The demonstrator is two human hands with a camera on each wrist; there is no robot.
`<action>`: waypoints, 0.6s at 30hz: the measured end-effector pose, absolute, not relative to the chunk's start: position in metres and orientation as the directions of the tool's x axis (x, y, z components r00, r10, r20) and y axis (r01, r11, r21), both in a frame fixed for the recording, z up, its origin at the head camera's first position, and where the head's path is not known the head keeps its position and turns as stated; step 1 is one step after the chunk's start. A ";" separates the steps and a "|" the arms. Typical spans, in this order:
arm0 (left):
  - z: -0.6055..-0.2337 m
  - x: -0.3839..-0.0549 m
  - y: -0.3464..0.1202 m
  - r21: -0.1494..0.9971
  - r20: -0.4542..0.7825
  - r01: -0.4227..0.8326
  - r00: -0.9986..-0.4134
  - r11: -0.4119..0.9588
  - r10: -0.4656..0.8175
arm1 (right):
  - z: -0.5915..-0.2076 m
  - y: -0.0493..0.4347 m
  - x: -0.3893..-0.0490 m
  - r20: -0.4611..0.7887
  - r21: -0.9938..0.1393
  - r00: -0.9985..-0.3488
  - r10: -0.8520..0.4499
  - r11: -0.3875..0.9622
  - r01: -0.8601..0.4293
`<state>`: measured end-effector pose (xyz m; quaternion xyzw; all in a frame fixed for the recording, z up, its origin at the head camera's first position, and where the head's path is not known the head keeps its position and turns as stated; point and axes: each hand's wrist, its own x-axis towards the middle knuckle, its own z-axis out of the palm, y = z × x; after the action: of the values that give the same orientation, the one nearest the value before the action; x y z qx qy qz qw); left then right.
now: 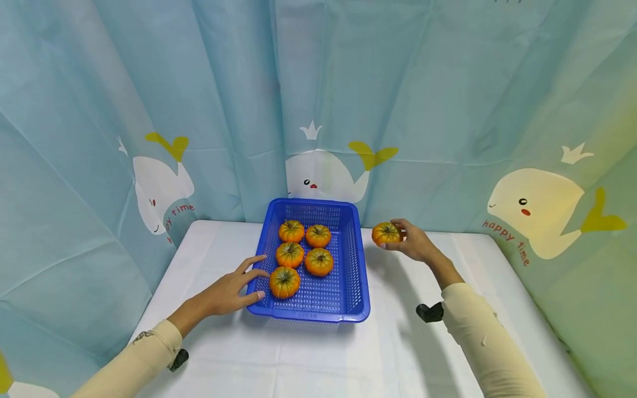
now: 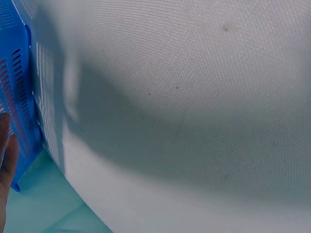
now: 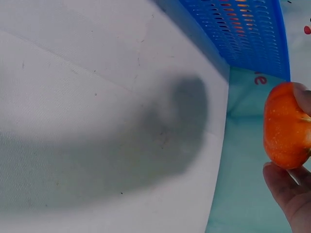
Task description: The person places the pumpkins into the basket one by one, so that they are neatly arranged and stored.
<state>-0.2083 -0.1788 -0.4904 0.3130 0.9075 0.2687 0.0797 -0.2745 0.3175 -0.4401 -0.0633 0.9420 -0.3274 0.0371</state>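
Observation:
A blue plastic basket (image 1: 355,298) stands on the table with several small orange pumpkins (image 1: 319,262) inside, mostly toward its left half. My right hand (image 1: 415,243) grips another small pumpkin (image 1: 385,234) just beyond the basket's right side. In the right wrist view this pumpkin (image 3: 286,128) is held between thumb and fingers, above the table. At the basket's left rim is my left hand (image 1: 231,290), fingers spread and fairly straight, fingertips right by the rim and the front-left pumpkin (image 1: 285,282). Only some fingers (image 2: 8,160) show in the left wrist view, beside the basket wall.
The white table (image 1: 318,359) reaches back to a light blue curtain (image 1: 239,110) printed with whales, which also hangs at both sides. Dark wrist-worn pieces (image 1: 430,313) show by each sleeve. Arm shadows fall across the tabletop.

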 end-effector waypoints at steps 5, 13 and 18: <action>-0.491 -0.208 -0.179 0.535 0.026 0.527 -0.791 0.660 0.611 | -0.436 0.317 -0.272 -0.003 -0.619 -0.987 -0.160 0.776 -0.124; -0.493 -0.210 -0.180 0.533 0.031 0.533 -0.789 0.657 0.614 | -0.428 0.315 -0.269 -0.003 -0.616 -0.988 -0.155 0.778 -0.120; -0.492 -0.209 -0.179 0.535 0.025 0.529 -0.789 0.659 0.613 | -0.425 0.314 -0.268 0.001 -0.613 -0.987 -0.161 0.780 -0.128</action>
<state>-0.2089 -0.1790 -0.4915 0.3148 0.9074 0.2672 0.0788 -0.2675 0.3138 -0.4251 -0.0764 0.9430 -0.3230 0.0256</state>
